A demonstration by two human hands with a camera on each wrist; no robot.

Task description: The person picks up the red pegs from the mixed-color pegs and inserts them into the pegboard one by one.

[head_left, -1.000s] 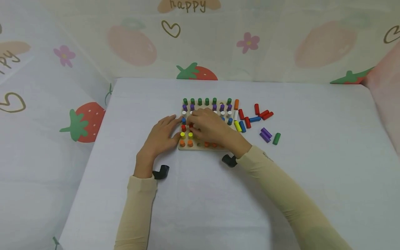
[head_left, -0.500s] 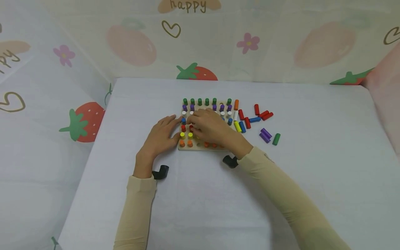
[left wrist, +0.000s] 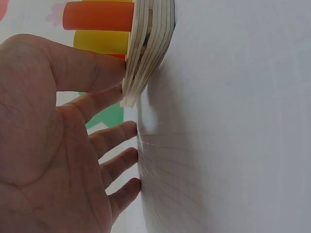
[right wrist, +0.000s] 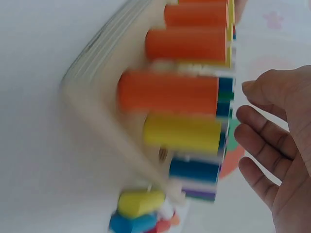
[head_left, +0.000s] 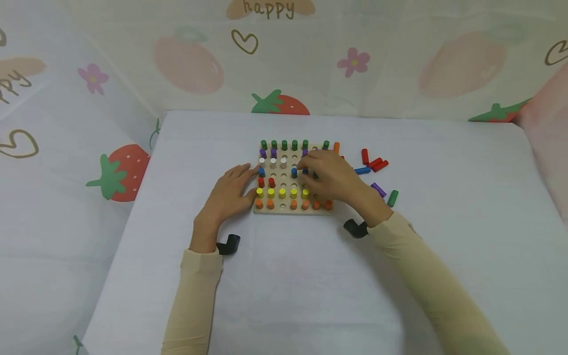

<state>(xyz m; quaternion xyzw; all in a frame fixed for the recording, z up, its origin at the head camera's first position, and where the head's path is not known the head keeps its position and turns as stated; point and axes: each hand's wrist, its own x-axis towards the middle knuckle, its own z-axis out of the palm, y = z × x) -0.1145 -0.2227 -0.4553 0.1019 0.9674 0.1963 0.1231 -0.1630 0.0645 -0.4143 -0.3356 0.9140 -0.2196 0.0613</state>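
Note:
A wooden pegboard point(head_left: 275, 212) stands on the white tabletop with rows of coloured pegs upright in it. My left hand point(head_left: 227, 192) lies at its left side, fingers spread. In the left wrist view, the thumb point(left wrist: 92, 73) and index fingertip touch the board's edge, and the other fingertips reach the cloth. Above the board's right half hovers my right hand point(head_left: 330, 175), hiding several pegs. The right wrist view shows its fingers loosely bent with nothing between them, beside the peg tops. Two red pegs point(head_left: 271, 182) stand at the left of their row, near a full-looking yellow row point(head_left: 282, 194).
Right of the board lie loose pegs: red pegs point(head_left: 365, 156), a blue peg point(head_left: 362, 170), a purple peg point(head_left: 378, 189), a green peg point(head_left: 392, 198) and an orange peg point(head_left: 336, 147). A printed cloth wall point(head_left: 399, 59) rises behind the table.
My right hand has left the second red peg and moved right across the board, uncovering yellow pegs, a blue peg and bare holes. The left hand stays at the board's left edge.

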